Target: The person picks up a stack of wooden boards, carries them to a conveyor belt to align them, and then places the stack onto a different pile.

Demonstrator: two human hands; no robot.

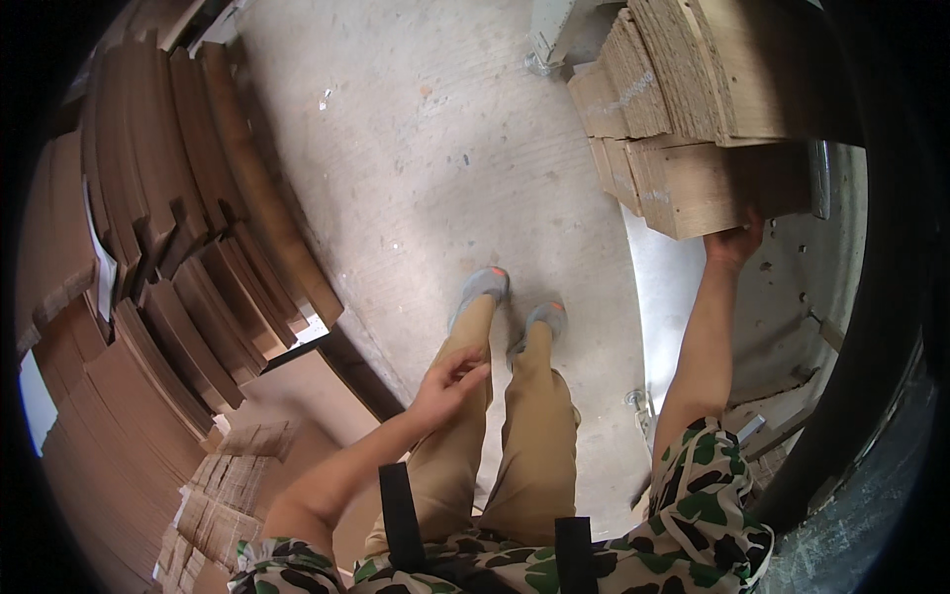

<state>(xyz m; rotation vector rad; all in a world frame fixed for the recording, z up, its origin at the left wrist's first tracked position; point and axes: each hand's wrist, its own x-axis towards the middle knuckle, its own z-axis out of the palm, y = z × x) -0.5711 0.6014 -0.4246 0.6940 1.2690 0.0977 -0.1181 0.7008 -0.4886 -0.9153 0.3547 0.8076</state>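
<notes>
My left hand [454, 382] hangs in front of my left leg, holding nothing, its fingers loosely bent and the thumb apart from them. On the right, my right hand [733, 243] grips the near edge of a wooden board [712, 185] in the lower part of a stack. A thumb or finger lies against its shadowed face; the other fingers are partly hidden by the board. Beyond it rises a taller pile of particle boards [679, 74], with rough layered edges and pale marks on the side.
Stacked brown panels [148, 148] fill the left side, with bundled cardboard-like pieces [230, 475] nearer me. Concrete floor [386, 148] runs between the stacks. A white metal leg [553, 33] stands at the far right, and a dark curved edge [853, 371] borders my right side.
</notes>
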